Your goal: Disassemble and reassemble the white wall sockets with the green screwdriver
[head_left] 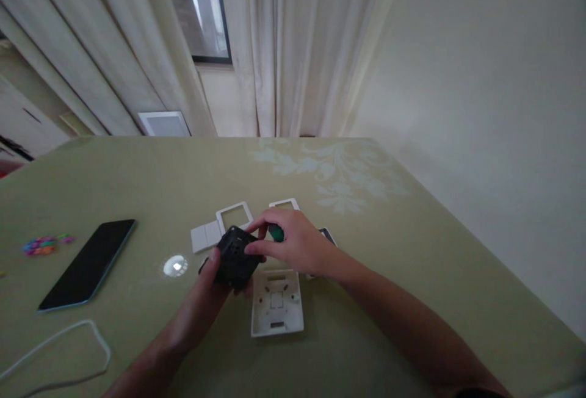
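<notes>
The black module (235, 257) sits clamped in the person's left hand (206, 293), tilted above the table (160, 178). The right hand (297, 240) reaches it with thumb and fingertips, curled about a mostly hidden green object (276, 232); whether those fingers clamp this object or the module's edge, one cannot tell.

A push from the right hand could twist the module out of the left hand's hold, since its underside appears to rest on the fingers alone. Dropped, it might strike the white box (268, 312), which lies open just below the hands; any small loose part could fall in too.

Beyond the left hand lie white panels (206, 236) and a white frame (232, 207), close enough to be knocked. Left of that hand, the tablet (89, 267) lies well apart.
</notes>
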{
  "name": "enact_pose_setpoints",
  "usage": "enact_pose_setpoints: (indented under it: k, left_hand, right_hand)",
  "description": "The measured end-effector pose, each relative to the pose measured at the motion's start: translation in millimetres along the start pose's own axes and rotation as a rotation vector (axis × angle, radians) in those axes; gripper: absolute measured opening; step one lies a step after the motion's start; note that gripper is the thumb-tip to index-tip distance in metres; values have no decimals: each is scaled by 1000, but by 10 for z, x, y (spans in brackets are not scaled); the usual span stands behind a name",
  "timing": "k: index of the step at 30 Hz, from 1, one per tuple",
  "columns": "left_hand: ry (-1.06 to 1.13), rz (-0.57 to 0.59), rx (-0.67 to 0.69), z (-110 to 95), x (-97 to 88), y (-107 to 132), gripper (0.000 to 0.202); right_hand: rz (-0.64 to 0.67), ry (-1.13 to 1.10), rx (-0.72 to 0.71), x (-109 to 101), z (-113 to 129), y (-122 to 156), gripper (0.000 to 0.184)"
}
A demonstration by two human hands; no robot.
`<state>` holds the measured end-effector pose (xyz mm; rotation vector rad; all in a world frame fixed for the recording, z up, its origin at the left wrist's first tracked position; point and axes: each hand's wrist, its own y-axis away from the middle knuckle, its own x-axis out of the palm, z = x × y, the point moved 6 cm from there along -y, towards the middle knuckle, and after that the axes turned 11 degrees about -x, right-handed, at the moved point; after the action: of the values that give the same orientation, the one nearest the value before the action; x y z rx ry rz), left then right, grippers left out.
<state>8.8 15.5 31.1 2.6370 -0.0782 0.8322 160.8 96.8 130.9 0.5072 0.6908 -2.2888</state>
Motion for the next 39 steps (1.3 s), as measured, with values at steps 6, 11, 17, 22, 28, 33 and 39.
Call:
enact_pose_setpoints:
  k: [6, 11, 17, 22, 28, 33, 39]
  left_hand:
    - [-12, -182, -52, -40, -135, -25, 74]
    - [-58, -190, -85, 36, -211, -20, 81]
    - [-298, -172, 31, -14, -101, 22, 64]
    - [-507, -221, 215, -262, -3, 68, 72]
    - [-612, -187, 279, -307, -4, 87, 67]
    - [-469, -97, 224, -230, -39, 48, 44]
    - [-438, -134, 245, -231, -71, 39, 38]
  right_hand:
    - [-15, -139, 71, 55, -108, -5, 26]
    - [-35, -107, 96, 86, -156, 17, 29]
    - [-24, -111, 137, 91, -171, 29, 22]
    - [-67, -146, 208, 66, -180, 37, 15]
    - [-74, -215, 282, 76, -236, 58, 15]
    - [-104, -321, 336, 75, -348, 61, 20]
    - [-147, -382, 348, 49, -363, 64, 22]
